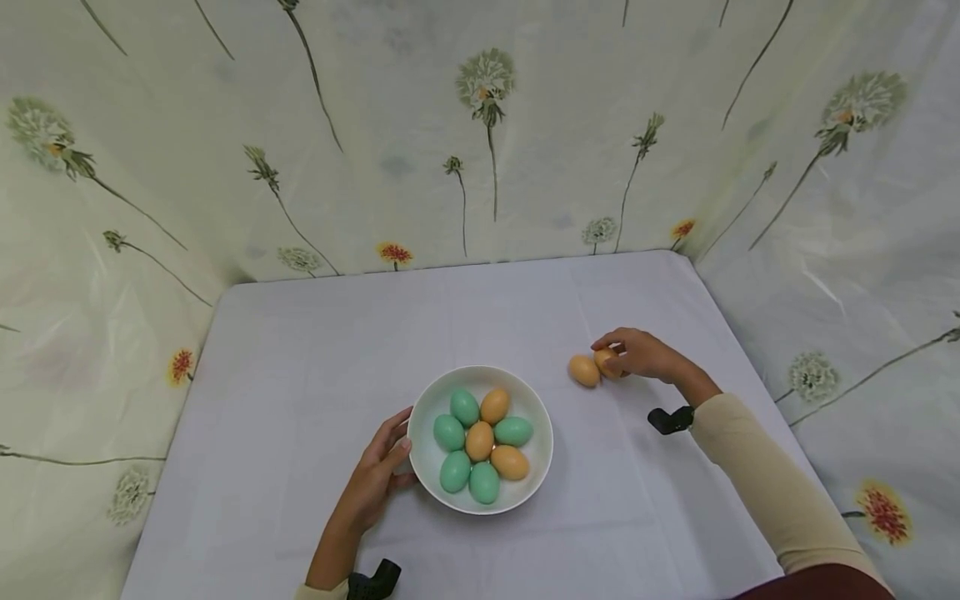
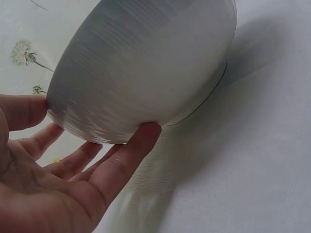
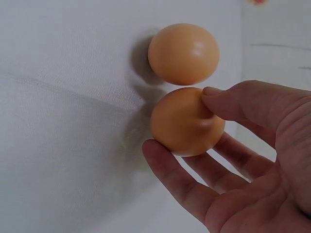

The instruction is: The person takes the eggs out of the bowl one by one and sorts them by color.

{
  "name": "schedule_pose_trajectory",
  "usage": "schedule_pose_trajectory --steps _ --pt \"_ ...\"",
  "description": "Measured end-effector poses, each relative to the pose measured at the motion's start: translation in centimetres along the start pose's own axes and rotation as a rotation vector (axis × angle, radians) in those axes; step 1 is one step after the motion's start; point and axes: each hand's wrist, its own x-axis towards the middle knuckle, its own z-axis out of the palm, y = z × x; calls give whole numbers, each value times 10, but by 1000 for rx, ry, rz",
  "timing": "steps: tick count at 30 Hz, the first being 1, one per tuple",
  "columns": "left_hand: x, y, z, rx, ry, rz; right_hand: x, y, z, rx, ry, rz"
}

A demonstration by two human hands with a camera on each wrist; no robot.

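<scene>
A white bowl (image 1: 542,467) stands on the table in front of me. In it lie several green eggs (image 1: 448,433) and three orange-brown eggs (image 1: 510,462). My left hand (image 1: 378,471) holds the bowl from its left side, thumb near the rim and fingers spread against the outer wall, as the left wrist view shows. To the right of the bowl, my right hand (image 1: 637,354) grips an orange-brown egg (image 3: 182,121) between thumb and fingers. Another orange-brown egg (image 1: 583,371) rests on the cloth close beside it.
A plain white cloth (image 1: 337,342) covers the table, with faint creases. Flower-printed sheets (image 1: 390,167) hang behind and on both sides of it. Dark straps with small devices (image 1: 670,420) are worn at both wrists.
</scene>
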Motion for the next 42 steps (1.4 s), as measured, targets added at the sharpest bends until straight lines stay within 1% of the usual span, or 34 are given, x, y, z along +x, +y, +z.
schedule_pose_trajectory --steps 5,14,22,26,30,33,35,38,42 --pt "0 -1 0 -18 -15 4 1 -2 3 -13 -8 25" --pt "0 -3 0 -29 -8 -9 0 -2 6 -18 -15 37" --pt "0 -5 -1 -34 -12 -6 -4 -7 4 -22 -55 49" --pt "0 -5 -2 -34 -15 -2 -8 -12 -1 -60 -54 60" --pt "1 -5 -2 -35 -18 1 -13 -18 -9 -117 -22 60" --pt "1 -4 -3 -41 -23 -1 -17 -28 -12 -147 5 32" --pt "2 -3 -4 -40 -27 0 -20 -39 -10 -159 21 -5" --pt "3 -3 -5 -37 -29 -1 -23 -59 -3 -195 43 -77" --pt "4 -2 -5 -35 -34 0 -27 -88 12 -248 49 -179"
